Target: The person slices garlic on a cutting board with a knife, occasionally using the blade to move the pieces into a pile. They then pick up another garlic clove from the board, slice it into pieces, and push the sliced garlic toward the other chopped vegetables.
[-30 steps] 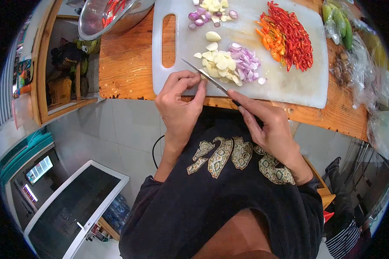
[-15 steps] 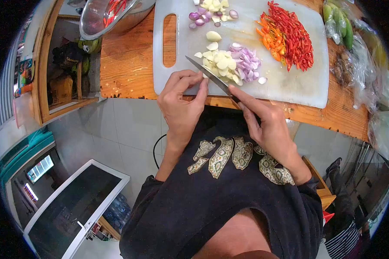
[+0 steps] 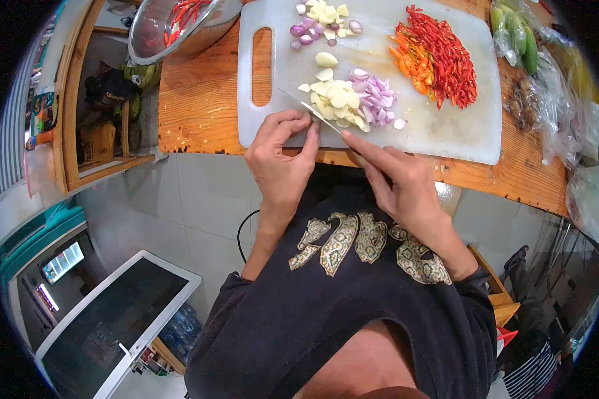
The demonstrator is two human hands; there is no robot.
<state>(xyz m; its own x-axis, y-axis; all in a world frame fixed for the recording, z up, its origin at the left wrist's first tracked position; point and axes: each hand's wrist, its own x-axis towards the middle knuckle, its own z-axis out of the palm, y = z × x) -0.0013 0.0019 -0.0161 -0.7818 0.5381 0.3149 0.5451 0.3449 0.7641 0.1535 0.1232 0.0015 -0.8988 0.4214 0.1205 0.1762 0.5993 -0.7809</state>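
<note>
My right hand [image 3: 402, 176] is closed round the handle of a knife [image 3: 327, 122], its index finger stretched along the blade. The blade slants up and left over the near edge of the white cutting board [image 3: 446, 136]. My left hand [image 3: 283, 149] pinches a garlic clove, mostly hidden by the fingertips, against the blade. Just beyond lies a pile of sliced garlic [image 3: 336, 100], touching a pile of sliced shallots [image 3: 377, 100]. One whole garlic clove [image 3: 326, 60] lies behind them.
Chopped red chillies [image 3: 446, 60] and orange chillies [image 3: 412, 66] lie on the board's right. Whole shallots [image 3: 301, 30] and peeled garlic [image 3: 326, 11] sit at the back. A metal bowl [image 3: 209, 33] stands left; bagged green vegetables [image 3: 529, 50] lie right on the wooden table [image 3: 196, 100].
The knife has turned so its blade shows more edge-on, and my right hand has shifted slightly left. My left hand keeps its pinch in nearly the same place.
</note>
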